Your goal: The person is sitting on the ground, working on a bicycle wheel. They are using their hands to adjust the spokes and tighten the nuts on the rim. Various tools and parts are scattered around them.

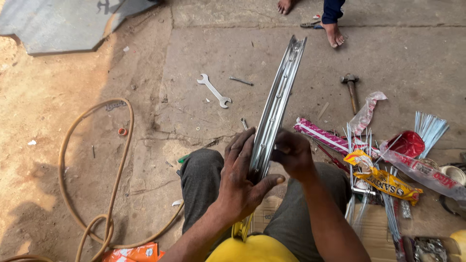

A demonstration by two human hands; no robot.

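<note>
Wheel rim [277, 102] within both hands' grip

**Hard daylight, sharp centre, soft edges**

Bright daylight fills the scene; the grey concrete floor [388, 53] looks pale and slightly washed out; a dark shadow covers the sandy ground at lower left; glare streaks run along the shiny chrome wheel rim [279, 99]; the crinkled yellow plastic packet [386, 182] also glints; focus is crisp mid-frame; the tan rubber hose [90, 160] bends with mild wide-angle distortion.
</note>
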